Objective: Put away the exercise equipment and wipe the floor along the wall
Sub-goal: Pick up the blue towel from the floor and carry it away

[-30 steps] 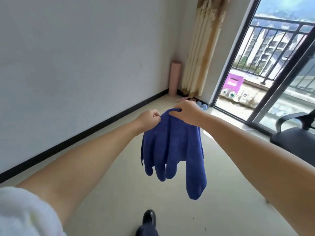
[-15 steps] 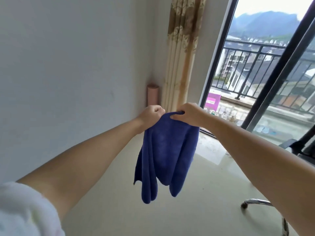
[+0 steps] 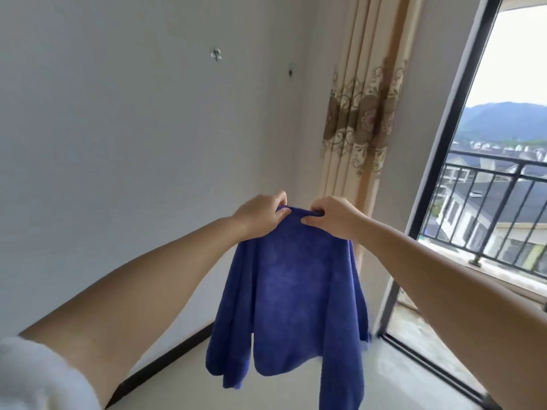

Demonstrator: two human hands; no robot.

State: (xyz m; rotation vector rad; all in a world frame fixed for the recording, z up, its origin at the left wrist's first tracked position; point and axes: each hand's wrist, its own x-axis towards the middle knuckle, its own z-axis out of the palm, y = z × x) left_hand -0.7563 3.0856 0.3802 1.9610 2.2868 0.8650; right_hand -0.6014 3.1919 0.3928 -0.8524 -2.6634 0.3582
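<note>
Blue cloth (image 3: 293, 288) held up before the white wall (image 3: 118, 143).
Left hand (image 3: 260, 214) and right hand (image 3: 334, 216) each pinch its top edge — both grips clamped on it — the rest hanging loose in folds.

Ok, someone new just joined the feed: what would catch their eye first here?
First, the blue cloth, hanging mid-frame in front of the white wall, pinched at its top edge by the left hand and the right hand. Next, the patterned beige curtain in the corner behind, and the open balcony door at right with railing and rooftops beyond.
</note>
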